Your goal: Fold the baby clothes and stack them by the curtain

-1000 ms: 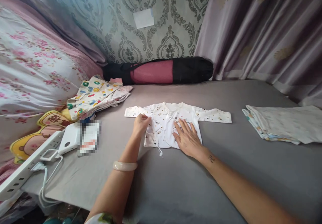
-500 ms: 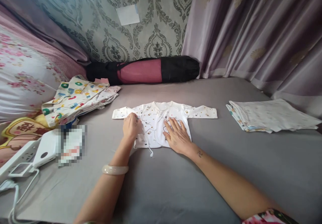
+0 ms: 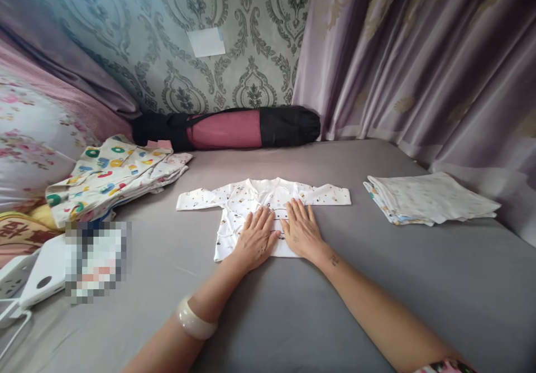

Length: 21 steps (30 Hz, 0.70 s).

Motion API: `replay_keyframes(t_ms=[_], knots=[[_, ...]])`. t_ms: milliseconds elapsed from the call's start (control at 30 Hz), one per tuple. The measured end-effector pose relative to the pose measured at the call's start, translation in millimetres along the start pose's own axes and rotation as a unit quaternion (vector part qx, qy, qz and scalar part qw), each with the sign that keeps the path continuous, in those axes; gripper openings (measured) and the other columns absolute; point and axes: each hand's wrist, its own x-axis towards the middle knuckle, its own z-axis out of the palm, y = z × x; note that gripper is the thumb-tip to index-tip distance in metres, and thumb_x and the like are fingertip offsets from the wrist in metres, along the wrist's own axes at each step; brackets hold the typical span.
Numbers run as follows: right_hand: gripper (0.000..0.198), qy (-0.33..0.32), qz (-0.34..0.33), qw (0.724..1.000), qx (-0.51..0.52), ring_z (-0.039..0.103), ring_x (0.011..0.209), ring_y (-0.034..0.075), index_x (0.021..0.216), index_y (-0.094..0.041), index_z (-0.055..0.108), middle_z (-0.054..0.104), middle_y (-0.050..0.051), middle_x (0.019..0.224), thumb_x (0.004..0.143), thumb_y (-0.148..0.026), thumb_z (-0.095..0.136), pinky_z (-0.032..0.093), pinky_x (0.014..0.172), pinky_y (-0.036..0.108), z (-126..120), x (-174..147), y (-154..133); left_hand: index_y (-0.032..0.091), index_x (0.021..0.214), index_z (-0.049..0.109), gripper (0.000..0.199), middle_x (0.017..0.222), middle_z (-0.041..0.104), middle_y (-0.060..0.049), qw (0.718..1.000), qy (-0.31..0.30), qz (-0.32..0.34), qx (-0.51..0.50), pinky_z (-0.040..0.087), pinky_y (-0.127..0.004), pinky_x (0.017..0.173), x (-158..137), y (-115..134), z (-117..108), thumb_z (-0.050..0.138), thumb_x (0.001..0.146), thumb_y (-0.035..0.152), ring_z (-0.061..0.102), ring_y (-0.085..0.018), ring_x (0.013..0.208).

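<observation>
A white baby shirt [image 3: 234,216] with a small print lies spread out on the grey bed sheet [image 3: 360,283], both sleeves stretched sideways. My left hand [image 3: 257,236] rests flat on the middle of the shirt's front, fingers extended and pointing away from me. Close beside it, my right hand [image 3: 304,228] also lies flat on the shirt, over its right half, with the fingers a little apart. Neither hand grips the cloth. Part of the front print and the lower hem are hidden under the hands.
Folded patterned clothes [image 3: 121,177] are stacked at the left, and a folded white cloth pile [image 3: 431,197] lies at the right. Along the wall runs a black and pink rolled bag [image 3: 226,129]. A white charger-like device [image 3: 50,272] and cable sit at the near left.
My left hand has moved from the shirt's left side edge to its middle and flattened out. My right hand stays flat on the shirt. The camera view has shifted slightly.
</observation>
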Motion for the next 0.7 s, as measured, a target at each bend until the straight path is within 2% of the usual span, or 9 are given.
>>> replay_keyframes(t_ms=[133, 267, 367, 433, 500, 567, 633, 700], knots=[[0.061, -0.017, 0.010, 1.000, -0.001, 0.016, 0.146, 0.028, 0.148, -0.004, 0.033, 0.024, 0.016, 0.157, 0.098, -0.039, 0.024, 0.014, 0.117, 0.049, 5.7, -2.5, -1.6, 0.013, 0.146, 0.035, 0.057, 0.155, 0.031, -0.013, 1.000, -0.002, -0.006, 0.027, 0.024, -0.053, 0.115, -1.9, -0.4, 3.5, 0.026, 0.099, 0.044, 0.024, -0.028, 0.144], [0.062, -0.038, 0.019, 0.999, 0.010, 0.014, 0.146, 0.028, 0.149, -0.004, 0.030, 0.021, 0.016, 0.158, 0.098, -0.039, 0.024, 0.012, 0.117, 0.049, 1.4, -1.8, -3.4, 0.011, 0.146, 0.034, 0.057, 0.154, 0.031, -0.014, 0.999, -0.019, -0.003, 0.037, 0.026, -0.055, 0.113, -1.0, 1.1, -1.2, 0.026, 0.099, 0.043, 0.025, -0.030, 0.144], [0.063, -0.075, 0.019, 0.996, 0.045, 0.011, 0.147, 0.028, 0.150, -0.004, 0.028, 0.019, 0.017, 0.158, 0.098, -0.041, 0.027, 0.009, 0.118, 0.049, -7.0, 0.7, -0.8, 0.012, 0.141, 0.041, 0.055, 0.151, 0.038, -0.015, 0.999, -0.012, 0.015, 0.040, 0.026, -0.056, 0.112, 2.8, 1.6, -10.4, 0.029, 0.099, 0.044, 0.032, -0.032, 0.140], [0.062, -0.104, 0.010, 0.990, 0.091, 0.012, 0.147, 0.028, 0.149, -0.007, 0.031, 0.021, 0.016, 0.158, 0.096, -0.041, 0.033, 0.011, 0.117, 0.048, -13.8, 3.8, 4.3, 0.013, 0.132, 0.050, 0.050, 0.140, 0.050, -0.016, 0.999, -0.001, 0.027, 0.037, 0.028, -0.056, 0.110, 8.9, 1.7, -17.8, 0.032, 0.098, 0.044, 0.042, -0.032, 0.132], [0.057, -0.107, 0.000, 0.983, 0.148, 0.020, 0.145, 0.026, 0.144, -0.012, 0.041, 0.028, 0.015, 0.156, 0.094, -0.037, 0.040, 0.019, 0.116, 0.044, -20.3, 8.3, 13.0, 0.015, 0.116, 0.059, 0.043, 0.122, 0.061, -0.015, 0.999, 0.008, 0.023, 0.036, 0.031, -0.053, 0.107, 17.9, 2.0, -23.7, 0.033, 0.098, 0.043, 0.054, -0.030, 0.118], [0.047, -0.068, 0.005, 0.977, 0.202, 0.037, 0.138, 0.023, 0.134, -0.014, 0.054, 0.043, 0.014, 0.148, 0.091, -0.030, 0.044, 0.030, 0.112, 0.037, -25.9, 14.0, 26.2, 0.016, 0.101, 0.064, 0.039, 0.104, 0.065, -0.013, 0.999, 0.008, 0.005, 0.040, 0.034, -0.050, 0.101, 29.0, 2.4, -26.3, 0.034, 0.098, 0.039, 0.059, -0.028, 0.103], [0.038, -0.008, 0.042, 0.971, 0.235, 0.055, 0.121, 0.020, 0.120, -0.017, 0.065, 0.061, 0.011, 0.131, 0.090, -0.024, 0.044, 0.039, 0.103, 0.031, -30.6, 20.2, 44.5, 0.016, 0.093, 0.065, 0.036, 0.097, 0.065, -0.012, 0.999, 0.006, -0.014, 0.036, 0.038, -0.047, 0.093, 40.5, 2.4, -25.0, 0.035, 0.097, 0.037, 0.059, -0.028, 0.096], [0.034, 0.036, 0.114, 0.964, 0.236, 0.064, 0.103, 0.018, 0.107, -0.020, 0.070, 0.071, 0.006, 0.112, 0.089, -0.021, 0.042, 0.046, 0.091, 0.028, -34.9, 25.8, 67.4, 0.018, 0.092, 0.065, 0.033, 0.098, 0.064, -0.012, 0.999, 0.008, -0.024, 0.022, 0.039, -0.044, 0.086, 51.7, 2.1, -21.2, 0.036, 0.097, 0.034, 0.057, -0.028, 0.096]])
